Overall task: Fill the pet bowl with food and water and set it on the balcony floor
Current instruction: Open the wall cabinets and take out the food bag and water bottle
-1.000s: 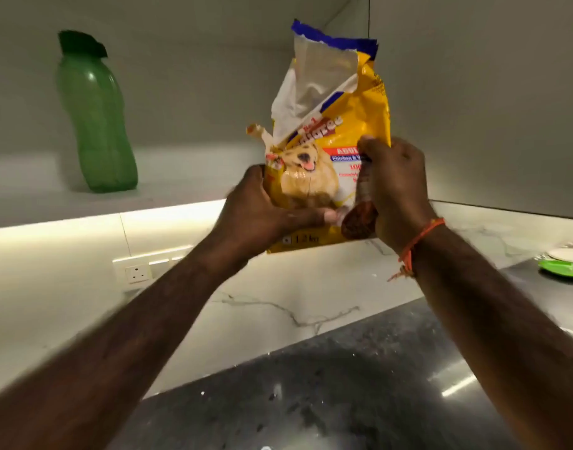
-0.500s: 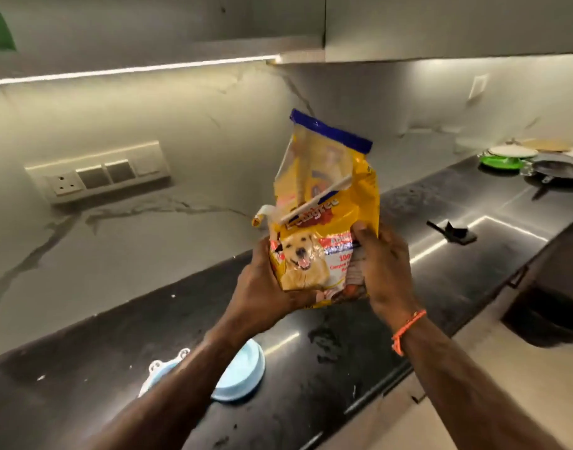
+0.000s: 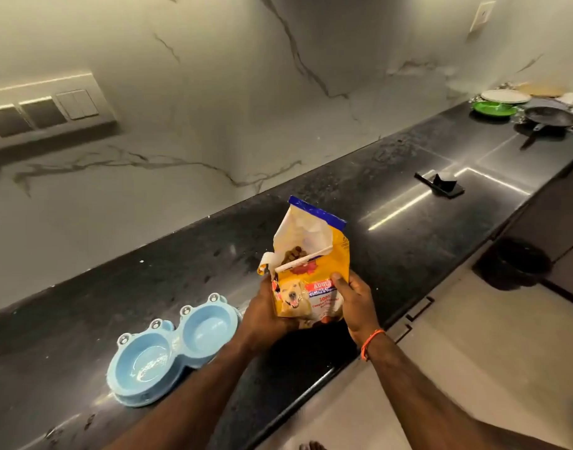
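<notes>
Just to the right of the pet bowl point(image 3: 174, 347), above the black counter point(image 3: 392, 222), both hands hold the yellow food bag point(image 3: 311, 280) upright. The left hand point(image 3: 262, 319) wraps its fingers around the lower left side of the bag, and the right hand point(image 3: 351, 303) grips the lower right side, with the thumb pressed on the front print. The long axis of the bag stands nearly vertical, leaning a little away from the person. Its torn mouth point(image 3: 298, 251) is at the top and faces up and a bit toward the bowl side; brown kibble shows inside it.

The pet bowl lies flat on the counter, to the left of the bag and lower than it, close to the left wrist. It is a pale blue double bowl, and its long axis runs diagonally, from the near-left compartment to the far-right compartment. The far-right compartment is the one nearer to the bag. No kibble shows in either compartment; the near-left one has some pale marks on its bottom, and whether this is water cannot be told.

The coming move probably needs the bag carried a short way left and tipped leftward, so that the mouth comes over one compartment. The left hand is nearer to the bowl.
</notes>
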